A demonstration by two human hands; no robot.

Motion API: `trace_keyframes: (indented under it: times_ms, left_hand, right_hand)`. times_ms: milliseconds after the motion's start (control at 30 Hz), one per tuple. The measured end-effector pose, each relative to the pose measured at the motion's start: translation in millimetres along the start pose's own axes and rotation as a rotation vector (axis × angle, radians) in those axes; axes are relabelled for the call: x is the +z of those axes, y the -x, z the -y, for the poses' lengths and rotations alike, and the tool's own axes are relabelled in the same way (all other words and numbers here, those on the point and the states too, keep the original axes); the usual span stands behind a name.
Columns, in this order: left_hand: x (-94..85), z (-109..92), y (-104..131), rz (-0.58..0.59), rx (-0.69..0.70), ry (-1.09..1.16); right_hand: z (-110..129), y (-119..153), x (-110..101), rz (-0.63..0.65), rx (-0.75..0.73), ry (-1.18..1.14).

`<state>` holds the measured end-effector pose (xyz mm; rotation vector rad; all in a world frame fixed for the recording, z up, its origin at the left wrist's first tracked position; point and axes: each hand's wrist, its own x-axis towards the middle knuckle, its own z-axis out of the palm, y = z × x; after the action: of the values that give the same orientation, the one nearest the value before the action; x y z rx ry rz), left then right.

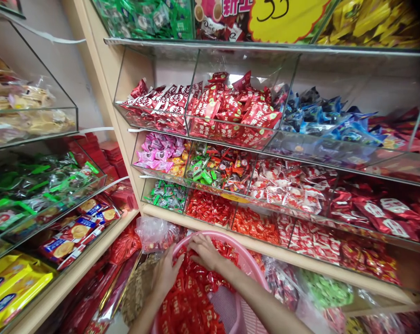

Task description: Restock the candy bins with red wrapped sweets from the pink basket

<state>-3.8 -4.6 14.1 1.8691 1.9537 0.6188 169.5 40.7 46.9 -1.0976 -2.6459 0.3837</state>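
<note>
A pink plastic basket (257,262) stands low in front of me, holding red-wrapped candies (191,297) with gold lettering. Its lilac mesh inner wall (224,304) shows near the front. My left hand (164,268) lies at the basket's left rim, thumb apart from the fingers, nothing visible between them. Over the candies near the far rim is my right hand (206,252), its fingers bent and spaced apart. The undersides of both hands are hidden.
Clear shelf bins (227,125) of wrapped sweets rise ahead, above a wooden shelf edge (293,250). More bins (46,204) line the left side. A clear plastic bag (157,234) sits behind the basket; bagged sweets (283,283) lie to its right. A yellow price sign (286,18) hangs above.
</note>
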Motion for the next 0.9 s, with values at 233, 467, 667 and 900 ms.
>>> trace_keyframes:
  times_ms: [233, 467, 667, 900]
  left_hand:
    - [0.9, 0, 0, 0.005, -0.035, 0.065]
    - [0.7, -1, 0, -0.002, -0.030, 0.057]
    - [0.3, -1, 0, 0.014, -0.042, 0.014]
    - [-2.2, -12, 0, 0.014, -0.076, -0.049]
  right_hand:
    - [-2, 2, 1, -0.027, 0.029, 0.047]
    - [1, 1, 1, -0.019, 0.068, 0.039]
    - [19, 32, -31, -0.165, 0.183, -0.048]
    - [2, 173, -15, -0.737, 0.756, -0.152]
